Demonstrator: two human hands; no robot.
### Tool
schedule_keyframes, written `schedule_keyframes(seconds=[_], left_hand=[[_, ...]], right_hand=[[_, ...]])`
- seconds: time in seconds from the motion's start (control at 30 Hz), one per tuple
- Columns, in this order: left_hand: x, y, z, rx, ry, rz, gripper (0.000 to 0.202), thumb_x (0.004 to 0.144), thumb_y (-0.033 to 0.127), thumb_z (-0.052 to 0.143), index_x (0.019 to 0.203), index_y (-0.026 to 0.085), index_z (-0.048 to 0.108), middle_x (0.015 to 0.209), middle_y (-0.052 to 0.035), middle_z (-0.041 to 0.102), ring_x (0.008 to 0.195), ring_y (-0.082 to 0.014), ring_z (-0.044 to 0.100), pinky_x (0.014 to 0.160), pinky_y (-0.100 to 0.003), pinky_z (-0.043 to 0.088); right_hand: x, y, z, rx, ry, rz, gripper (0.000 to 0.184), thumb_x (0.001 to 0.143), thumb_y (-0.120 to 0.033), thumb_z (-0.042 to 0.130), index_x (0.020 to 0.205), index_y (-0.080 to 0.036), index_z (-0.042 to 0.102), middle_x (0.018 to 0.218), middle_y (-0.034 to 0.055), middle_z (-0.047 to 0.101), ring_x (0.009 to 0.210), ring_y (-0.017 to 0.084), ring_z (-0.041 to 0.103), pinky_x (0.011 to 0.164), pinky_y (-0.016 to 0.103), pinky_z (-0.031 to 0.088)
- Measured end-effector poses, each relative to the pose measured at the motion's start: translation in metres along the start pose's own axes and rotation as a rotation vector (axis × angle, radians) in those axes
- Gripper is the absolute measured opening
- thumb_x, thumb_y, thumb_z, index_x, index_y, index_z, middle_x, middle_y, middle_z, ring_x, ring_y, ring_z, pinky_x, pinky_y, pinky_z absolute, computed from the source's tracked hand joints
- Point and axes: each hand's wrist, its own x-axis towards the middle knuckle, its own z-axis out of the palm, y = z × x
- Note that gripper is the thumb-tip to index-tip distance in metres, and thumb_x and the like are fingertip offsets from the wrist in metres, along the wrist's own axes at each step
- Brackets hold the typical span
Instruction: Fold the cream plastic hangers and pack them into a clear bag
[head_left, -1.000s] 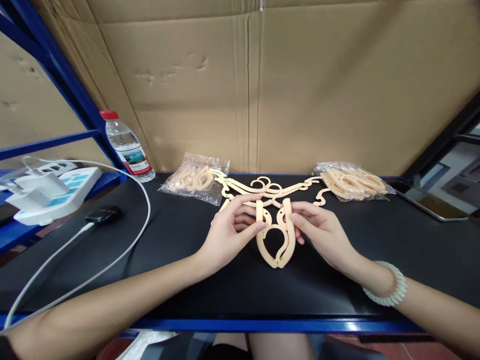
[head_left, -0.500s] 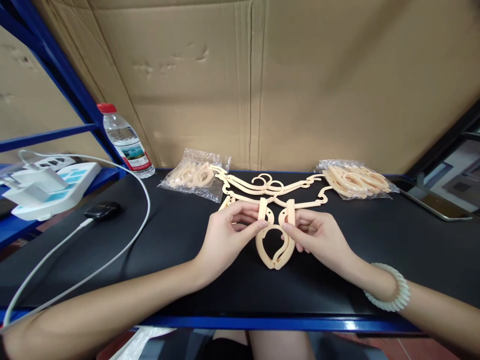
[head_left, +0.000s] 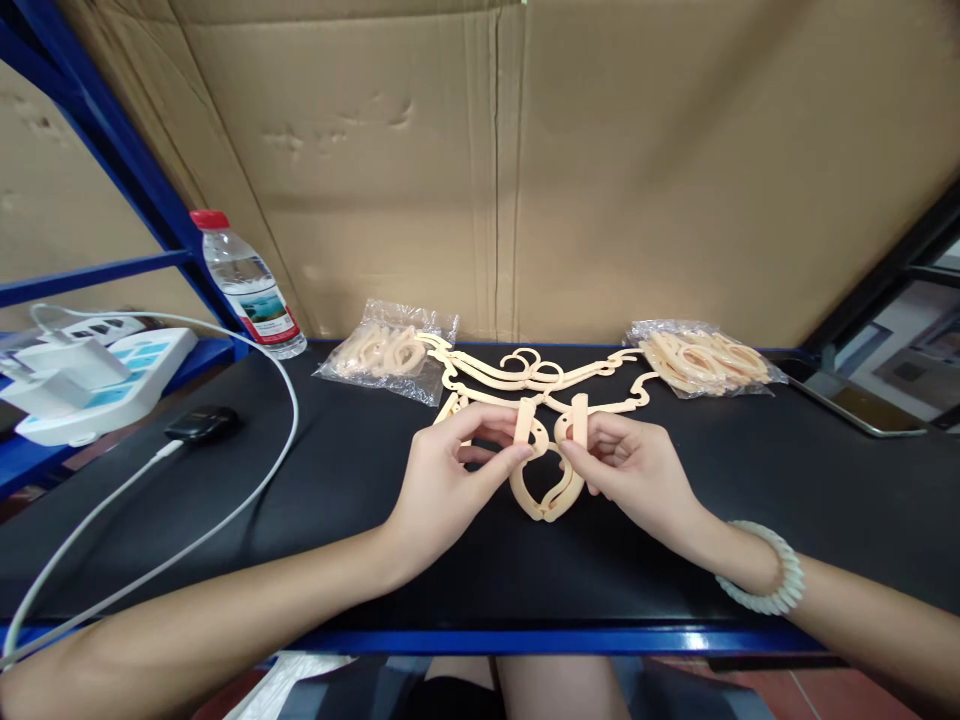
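My left hand (head_left: 450, 470) pinches the left arm of a cream plastic folding hanger (head_left: 546, 490) and my right hand (head_left: 628, 470) pinches its right arm. The hanger is folded into a loop, its joined lower end close to the black table top (head_left: 300, 500). Both hands are closed on it, thumbs and forefingers near its upper ends. Just behind lie several unfolded cream hangers (head_left: 540, 378) spread flat on the table.
A clear bag of folded hangers (head_left: 386, 350) lies back left, another bag (head_left: 705, 360) back right. A water bottle (head_left: 244, 285), white power strip (head_left: 97, 375), white cable (head_left: 187, 470) and small black device (head_left: 201, 424) are at left. A phone (head_left: 862, 410) lies far right. Cardboard wall behind.
Both hands have squeezed the hanger's arms closer together, so the loop is narrower and sits slightly farther from me. The view shifted a little.
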Motion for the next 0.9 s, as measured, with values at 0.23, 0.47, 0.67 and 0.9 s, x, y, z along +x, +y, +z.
schedule_keyframes(seconds=[0.23, 0.47, 0.67, 0.9], left_hand=[[0.002, 0.003, -0.003, 0.058, -0.036, 0.003, 0.012, 0.079, 0.025, 0.071, 0.09, 0.02, 0.07, 0.093, -0.003, 0.07, 0.077, -0.0139, 0.064, 0.064, -0.021, 0.055], [0.008, 0.014, -0.011, 0.073, -0.185, -0.08, 0.031, 0.074, 0.026, 0.069, 0.105, 0.019, 0.067, 0.091, -0.0043, 0.067, 0.067, -0.013, 0.058, 0.05, -0.02, 0.047], [0.013, 0.013, -0.018, -0.047, -0.179, -0.139, 0.036, 0.069, 0.017, 0.064, 0.104, 0.019, 0.065, 0.091, -0.0036, 0.065, 0.084, -0.019, 0.063, 0.062, -0.024, 0.053], [0.019, 0.007, -0.024, -0.142, -0.207, -0.205, 0.027, 0.079, 0.033, 0.069, 0.099, 0.016, 0.064, 0.07, 0.0002, 0.061, 0.054, -0.0106, 0.056, 0.042, -0.018, 0.044]], right_hand=[[0.006, 0.0, 0.005, -0.039, -0.111, -0.068, 0.02, 0.086, -0.036, 0.062, 0.079, -0.018, 0.064, 0.067, 0.0008, 0.061, 0.055, 0.011, 0.051, 0.048, 0.022, 0.042], [0.017, -0.008, 0.011, 0.105, -0.347, -0.033, 0.028, 0.09, -0.044, 0.058, 0.082, -0.018, 0.063, 0.068, -0.001, 0.055, 0.052, 0.009, 0.047, 0.047, 0.021, 0.042], [0.02, -0.01, 0.018, 0.087, -0.416, -0.046, 0.03, 0.094, -0.044, 0.052, 0.088, -0.018, 0.065, 0.068, -0.001, 0.053, 0.055, 0.009, 0.048, 0.049, 0.021, 0.043], [0.027, -0.012, 0.023, 0.073, -0.456, -0.031, 0.03, 0.094, -0.042, 0.051, 0.085, -0.017, 0.065, 0.07, -0.0004, 0.055, 0.055, 0.008, 0.046, 0.05, 0.02, 0.041]])
